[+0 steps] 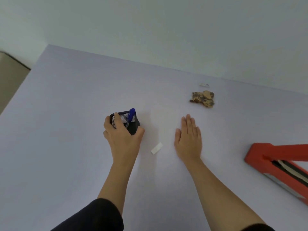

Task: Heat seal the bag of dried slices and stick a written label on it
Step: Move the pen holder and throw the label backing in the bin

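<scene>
Evidently early: the clear bag of brown dried slices (202, 98) lies at one o'clock, seemingly unsealed and unlabelled. Small white label (156, 148) lies between the hands. Left hand (122, 132) grips the black mesh pen holder (125, 121); right hand (188, 137) rests flat, empty. Red heat sealer (273, 162) sits at three o'clock.

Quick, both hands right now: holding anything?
Left hand: grip closed around the black mesh pen holder.
Right hand: open, flat on the table, holding nothing.
</scene>
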`<action>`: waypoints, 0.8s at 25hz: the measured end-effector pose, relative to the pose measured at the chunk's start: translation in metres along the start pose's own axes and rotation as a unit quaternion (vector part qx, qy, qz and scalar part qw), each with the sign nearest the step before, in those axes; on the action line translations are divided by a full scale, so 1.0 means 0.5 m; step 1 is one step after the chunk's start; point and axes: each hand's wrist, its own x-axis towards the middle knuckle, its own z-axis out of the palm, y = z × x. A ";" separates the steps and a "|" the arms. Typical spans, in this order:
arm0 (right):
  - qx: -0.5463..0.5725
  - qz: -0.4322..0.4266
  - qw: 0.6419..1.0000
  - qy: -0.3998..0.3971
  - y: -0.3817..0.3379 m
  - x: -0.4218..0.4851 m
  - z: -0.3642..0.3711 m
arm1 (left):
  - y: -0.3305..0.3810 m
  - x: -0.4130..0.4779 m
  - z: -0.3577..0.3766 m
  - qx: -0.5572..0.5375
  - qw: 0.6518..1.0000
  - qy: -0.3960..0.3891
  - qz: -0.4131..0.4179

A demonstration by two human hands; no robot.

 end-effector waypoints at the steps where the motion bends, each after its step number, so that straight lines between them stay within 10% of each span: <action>1: 0.001 -0.001 1.000 -0.001 0.001 -0.002 0.000 | 0.025 0.014 0.010 -0.025 1.000 -0.006 0.006; 20: -0.005 0.001 1.000 0.029 0.017 -0.001 0.000 | 0.329 0.257 0.248 -0.047 0.977 -0.118 0.170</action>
